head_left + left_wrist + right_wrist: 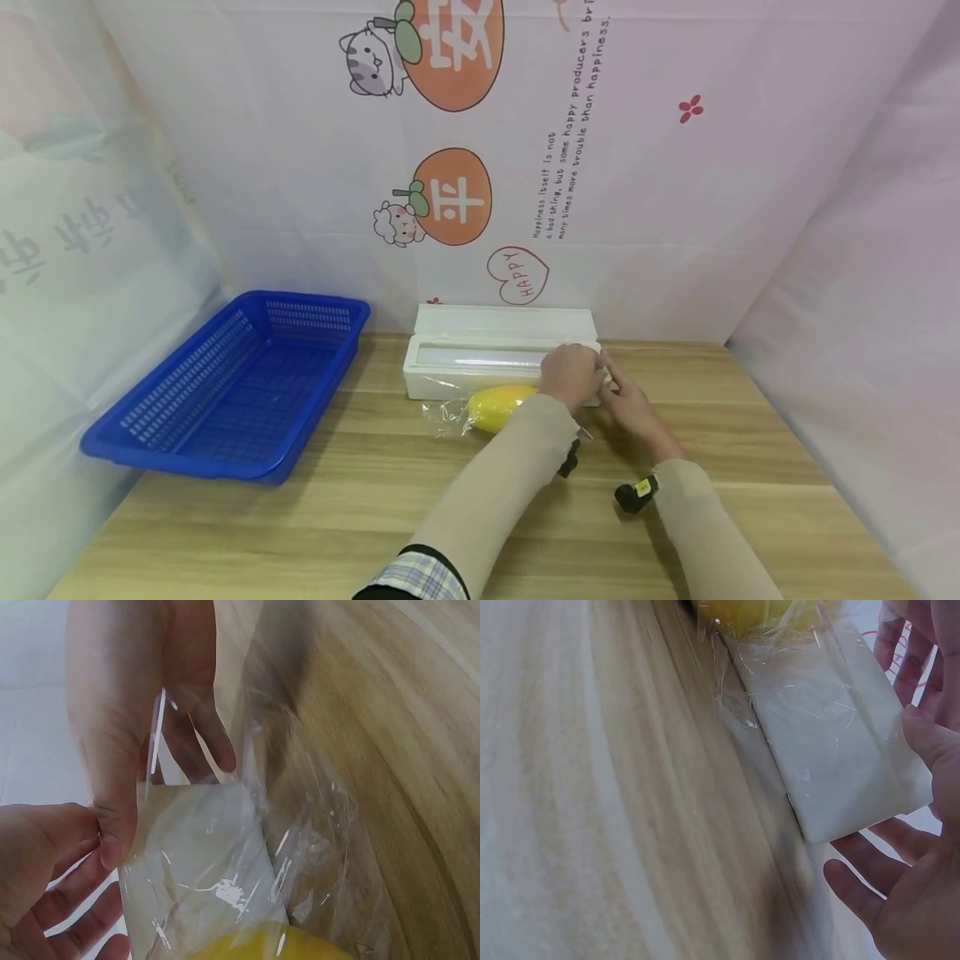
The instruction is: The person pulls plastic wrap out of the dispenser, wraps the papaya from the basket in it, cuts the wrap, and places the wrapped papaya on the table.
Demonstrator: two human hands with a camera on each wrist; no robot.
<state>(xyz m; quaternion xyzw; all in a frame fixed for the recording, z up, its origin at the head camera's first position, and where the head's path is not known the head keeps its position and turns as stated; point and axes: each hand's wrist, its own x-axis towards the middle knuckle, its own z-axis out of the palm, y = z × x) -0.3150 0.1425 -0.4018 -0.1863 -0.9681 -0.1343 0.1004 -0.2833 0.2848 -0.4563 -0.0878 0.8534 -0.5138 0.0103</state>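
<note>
A long white cling film box [442, 385] stands with its lid [506, 321] raised against the back wall, the film roll [472, 357] visible inside. In front of it lies a smooth, rounded yellow thing [495, 407], covered by clear film [447, 417] that runs over the box's front. My left hand [572, 375] is bent over the box's top edge near the right end; what its fingertips hold I cannot tell. With thumb above and fingers below, my right hand [630, 408] grips that end. In the left wrist view the two hands meet at the box's edge [129, 900].
To the left sits a blue plastic basket [300, 454] with slotted sides. Wood-grain tabletop [360, 517] spreads under everything. Printed white sheeting [637, 208] hangs at the back and both sides, and the box stands close to the back sheet.
</note>
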